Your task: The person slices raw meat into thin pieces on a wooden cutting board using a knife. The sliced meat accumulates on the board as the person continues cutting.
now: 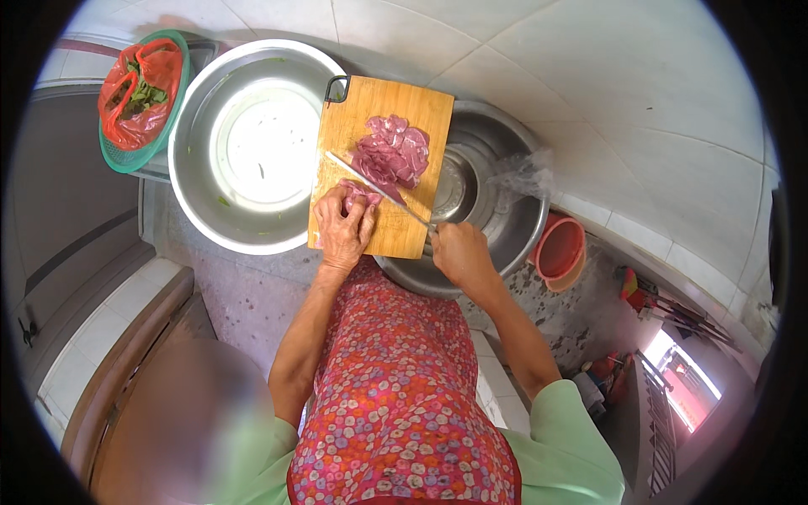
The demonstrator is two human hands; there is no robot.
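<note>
Pale tiled wall (606, 93) runs along the far side, lines bent by the lens. Wooden cutting board (353, 114) with a dark corner handle lies tilted across the gap between two metal basins, overlapping both: left basin (187, 168), bright inside, with small green bits; right basin (523, 220), darker, with clear plastic film (526, 177) at its right side. Meat pile (396, 150), pinkish red, sits on the board's upper middle; smaller meat piece (360, 194) is nearer the person, at the board's left side.

Left hand (343, 229): fingers bent and bunched, pressing the smaller piece onto the board; thumb mostly hidden. Right hand (461, 255): closed round the handle of the knife (372, 184), at the board's right edge. Blade slants up-left over the board, between pile and smaller piece; cannot tell whether its edge is in the meat.

Upper left: green basket (126, 159), red plastic bag (160, 71) in it, leafy greens (141, 98) in the bag. Right: red bucket (560, 250) beside right basin. Person wears a floral apron (404, 379).
</note>
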